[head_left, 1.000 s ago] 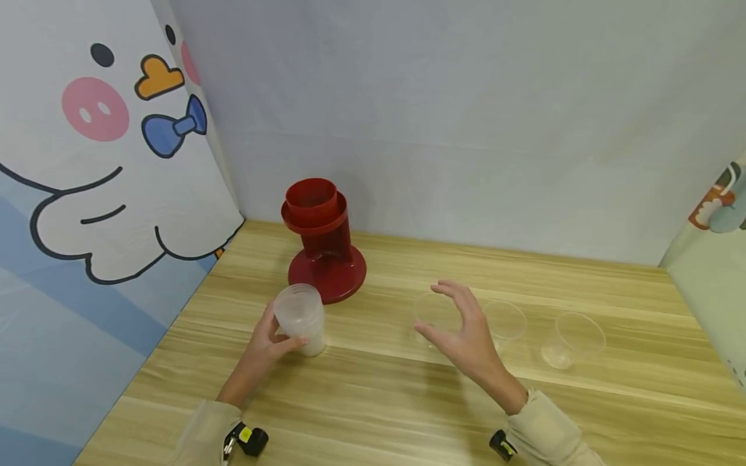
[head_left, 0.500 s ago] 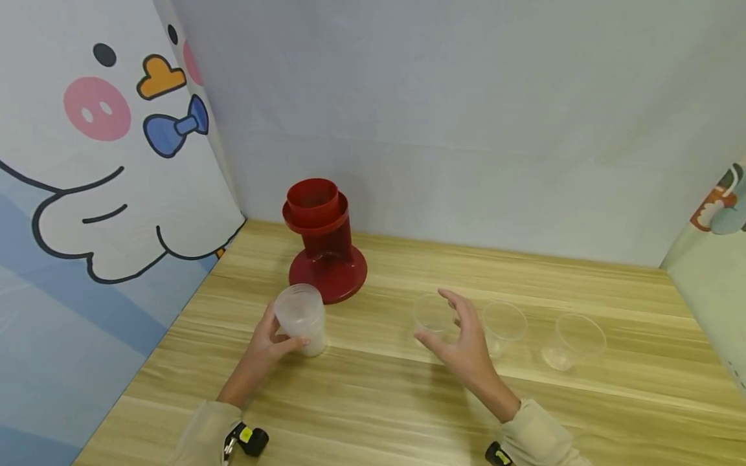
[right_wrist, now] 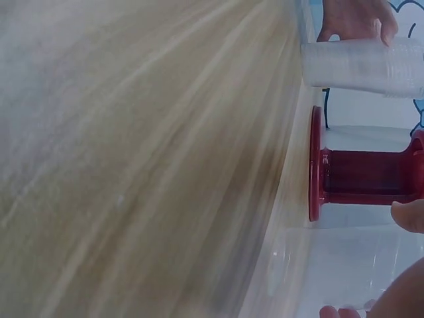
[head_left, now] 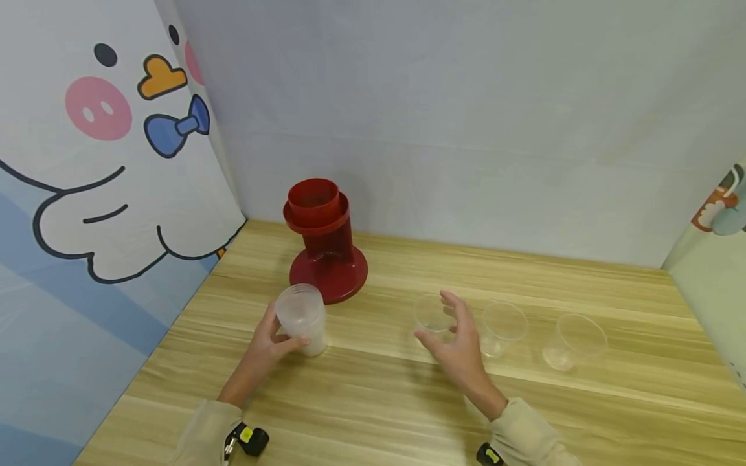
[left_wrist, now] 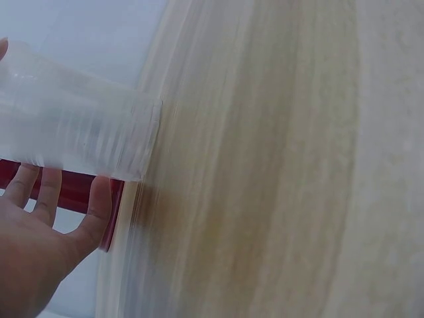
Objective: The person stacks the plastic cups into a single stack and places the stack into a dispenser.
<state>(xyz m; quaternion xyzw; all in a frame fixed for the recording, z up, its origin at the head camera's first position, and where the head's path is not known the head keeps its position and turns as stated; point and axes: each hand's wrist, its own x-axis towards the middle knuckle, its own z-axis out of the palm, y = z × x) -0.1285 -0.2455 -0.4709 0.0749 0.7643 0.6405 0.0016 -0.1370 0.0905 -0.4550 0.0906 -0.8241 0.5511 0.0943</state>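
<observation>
In the head view, my left hand [head_left: 269, 340] grips a stack of clear plastic cups [head_left: 301, 314] that stands upright on the table, thumb across its front. My right hand [head_left: 460, 346] curves round a single clear plastic cup [head_left: 432, 314], thumb at its near side and fingers at its right and far side. The right wrist view shows that cup [right_wrist: 338, 262] between the thumb and fingertips; how firmly it is held is hard to see. Right of this hand stand two more clear cups, a middle one [head_left: 504, 323] and an outer one [head_left: 574, 343].
A red plastic stand [head_left: 329, 272] with a round base and a cup-like top stands behind the stacked cups. Behind the wooden table [head_left: 373, 401] hangs a pale cloth wall [head_left: 443, 129]. A cartoon-printed panel [head_left: 116, 194] borders the left side.
My right hand has shifted slightly down and left round the nearest single cup, uncovering more of the middle cup. The left hand and the stack have stayed in place.
</observation>
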